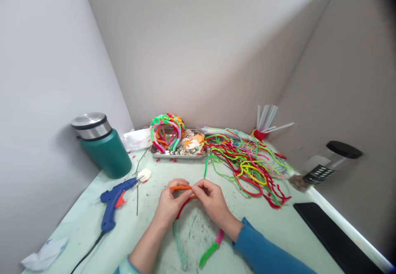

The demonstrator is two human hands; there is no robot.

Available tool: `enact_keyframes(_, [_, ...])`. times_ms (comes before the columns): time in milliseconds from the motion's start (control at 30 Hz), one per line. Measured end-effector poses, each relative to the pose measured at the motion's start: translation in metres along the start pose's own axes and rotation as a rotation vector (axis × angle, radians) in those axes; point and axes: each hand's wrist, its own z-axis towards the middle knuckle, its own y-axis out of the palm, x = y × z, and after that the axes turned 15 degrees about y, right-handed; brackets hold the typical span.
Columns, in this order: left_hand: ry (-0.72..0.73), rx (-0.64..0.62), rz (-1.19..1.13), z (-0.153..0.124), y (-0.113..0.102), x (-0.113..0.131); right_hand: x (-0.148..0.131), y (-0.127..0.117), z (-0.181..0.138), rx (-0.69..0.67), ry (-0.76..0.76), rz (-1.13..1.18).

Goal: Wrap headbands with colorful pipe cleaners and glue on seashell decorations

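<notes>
My left hand (171, 204) pinches an orange pipe cleaner (180, 187) between thumb and fingers. The thumb and forefinger of my right hand (213, 201) close on the same piece, at its right end. Under both hands lies a curved headband (180, 247) wrapped in bands of mint, red, orange, pink and green fuzzy wire, its two ends toward me. Whether the orange piece is joined to it is hidden by my fingers. A green pipe cleaner (205, 167) bends up just behind my right hand.
Left stand a blue glue gun (109, 212), its nozzle at a pale disc (146, 175), and a green flask (108, 152). Behind, a metal tray (182, 156) holds finished-looking headbands (167, 131) and small pieces. Tangled pipe cleaners (247, 166), glue sticks (266, 117), a jar (324, 166) and a black slab (334, 241) are right.
</notes>
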Motion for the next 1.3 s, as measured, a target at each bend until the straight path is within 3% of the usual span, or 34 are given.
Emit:
enact_keyframes(300, [0.184,0.021,0.190,-0.001,-0.001,0.004,-0.003,-0.001,-0.005,0.087,-0.206,-0.200])
enact_keyframes(600, [0.103,0.009,0.096,-0.001,-0.002,0.005,-0.001,0.001,-0.008,0.154,-0.184,-0.253])
enact_keyframes(700, [0.033,0.013,0.035,-0.001,-0.003,0.002,-0.003,-0.001,-0.007,0.116,-0.277,-0.309])
enact_keyframes(833, [0.042,-0.006,0.055,-0.001,-0.003,0.001,-0.005,-0.003,-0.007,0.075,-0.416,-0.410])
enact_keyframes(1000, [0.106,0.032,0.160,0.000,-0.003,0.003,-0.001,-0.001,-0.005,0.117,-0.309,-0.342])
enact_keyframes(1167, [0.141,0.245,0.293,0.000,-0.006,0.004,0.002,-0.001,0.001,0.143,-0.128,-0.166])
enact_keyframes(1300, [-0.028,0.062,0.098,-0.002,0.001,0.002,0.003,0.000,0.003,0.125,-0.077,-0.095])
